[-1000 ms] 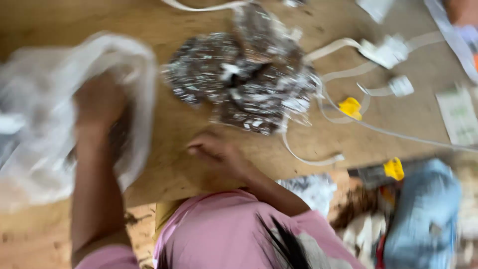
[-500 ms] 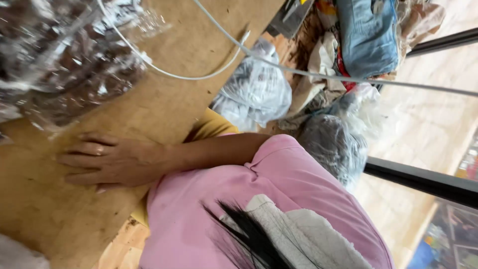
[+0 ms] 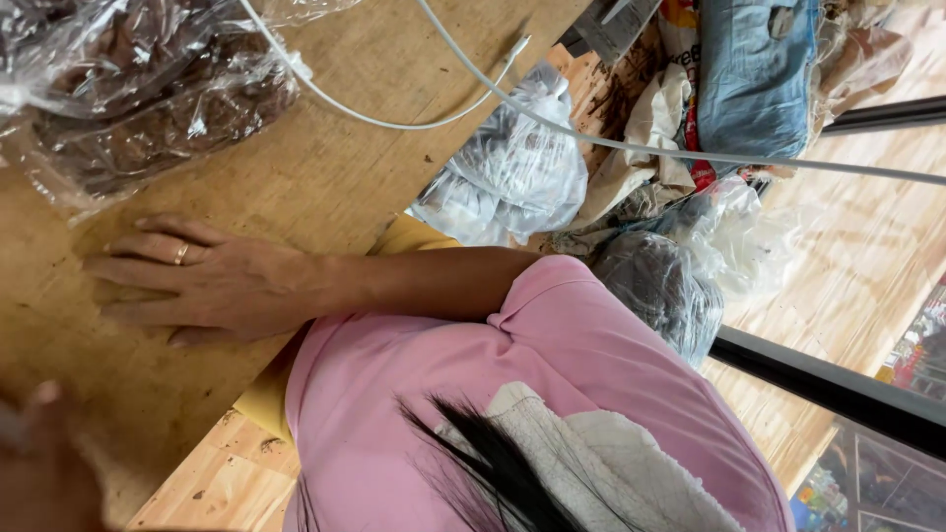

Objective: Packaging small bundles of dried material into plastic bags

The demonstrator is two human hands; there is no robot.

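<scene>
Right hand (image 3: pixel 197 281): yours, flat on the wooden table (image 3: pixel 325 187), palm down, fingers stretched out and slightly spread. It grips nothing. There is a ring (image 3: pixel 181 253) on one finger.

Left hand (image 3: pixel 39 473): only a blurred patch at the lower corner of the view, over the table and well away from your right hand. Can't tell whether it is clenched, slack or holding something.

Nearest thing: the clear plastic bag (image 3: pixel 128 108) with dark crumpled stuff inside. It lies on the table just past your right fingertips and its wrinkled edge reaches down close to them. Can't tell whether finger and plastic actually touch. The contents are too crinkled and reflective to identify.

A white cable (image 3: pixel 394 123) loops across the table on the far side of that bag from your right wrist, not touching the hand. A second, thinner white line runs off the table edge and on across the floor side.

Your right forearm crosses the table edge, with a pink shirt (image 3: pixel 552 394) sleeve behind it. A yellow cloth (image 3: pixel 419 236) shows just under the forearm at the edge.

Off the table, beyond your right elbow:
- a knotted clear bag (image 3: pixel 512 167) of grey material
- a darker filled bag (image 3: pixel 655 291) next to it
- a blue denim piece (image 3: pixel 754 69) further out, on a heap of paper and plastic
</scene>
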